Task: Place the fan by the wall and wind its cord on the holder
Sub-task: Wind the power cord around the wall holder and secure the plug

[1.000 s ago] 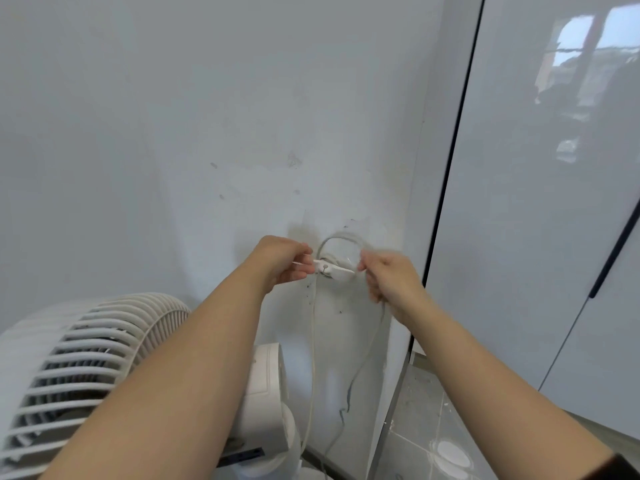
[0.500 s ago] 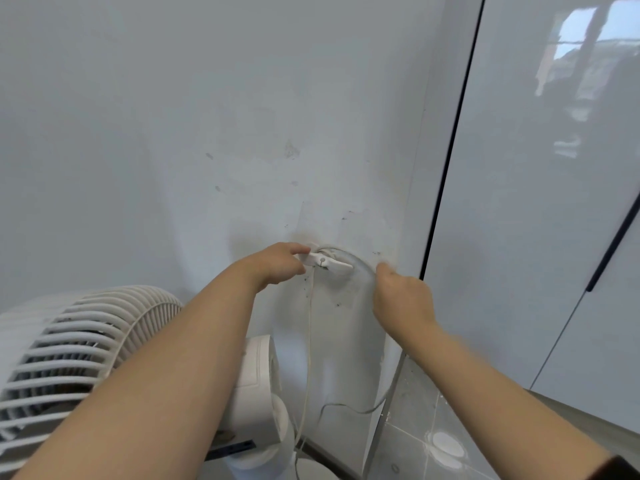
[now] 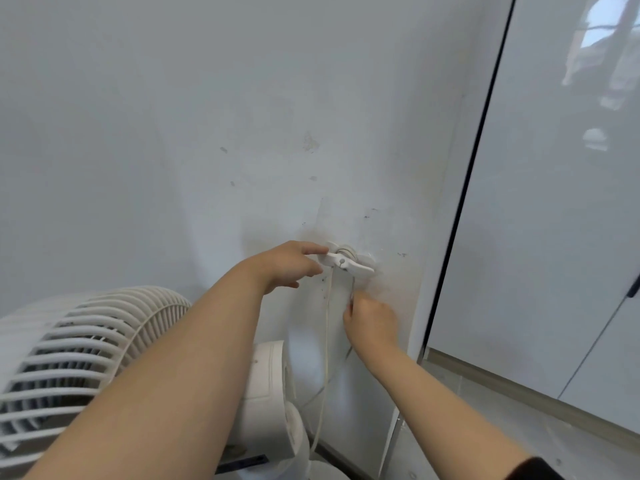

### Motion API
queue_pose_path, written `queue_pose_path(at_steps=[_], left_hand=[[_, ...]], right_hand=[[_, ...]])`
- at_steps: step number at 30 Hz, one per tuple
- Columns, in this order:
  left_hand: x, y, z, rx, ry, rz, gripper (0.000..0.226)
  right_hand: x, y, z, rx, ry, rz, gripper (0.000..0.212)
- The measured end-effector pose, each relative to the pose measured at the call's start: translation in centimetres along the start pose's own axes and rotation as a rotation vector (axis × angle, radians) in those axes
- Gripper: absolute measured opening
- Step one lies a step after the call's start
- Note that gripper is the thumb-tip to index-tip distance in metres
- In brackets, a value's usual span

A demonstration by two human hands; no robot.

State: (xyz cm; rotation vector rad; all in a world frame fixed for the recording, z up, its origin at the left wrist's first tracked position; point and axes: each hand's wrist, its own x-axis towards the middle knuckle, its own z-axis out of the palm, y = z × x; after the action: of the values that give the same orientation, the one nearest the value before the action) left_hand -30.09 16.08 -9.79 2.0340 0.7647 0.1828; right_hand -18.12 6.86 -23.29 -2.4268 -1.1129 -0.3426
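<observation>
White fan (image 3: 86, 344) standing against the wall (image 3: 173, 133) at lower left, left hand (image 3: 287, 266) pinching the left wing of the wall-mounted holder (image 3: 346, 263), right hand (image 3: 372, 322) just below, fingers curled round the cord (image 3: 327, 327), one strand hanging from holder towards fan.
</observation>
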Motion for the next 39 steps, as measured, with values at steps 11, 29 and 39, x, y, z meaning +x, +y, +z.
queue_pose_path(at_steps=[11, 29, 39], left_hand=[[0.8, -1.1, -1.3, -0.066, 0.112, -0.175, 0.031], [1.8, -1.7, -1.8, -0.451, -0.003, -0.384, 0.075], [1.6, -0.9, -1.9, -0.842, -0.079, -0.36, 0.085]], right_hand=[[1.2, -2.6, 0.6, 0.991, -0.155, 0.407, 0.025], [3.4, -3.7, -1.9, 2.047, -0.549, 0.657, 0.025], [3.0, -3.7, -2.2, 2.0, -0.595, 0.61, 0.026]])
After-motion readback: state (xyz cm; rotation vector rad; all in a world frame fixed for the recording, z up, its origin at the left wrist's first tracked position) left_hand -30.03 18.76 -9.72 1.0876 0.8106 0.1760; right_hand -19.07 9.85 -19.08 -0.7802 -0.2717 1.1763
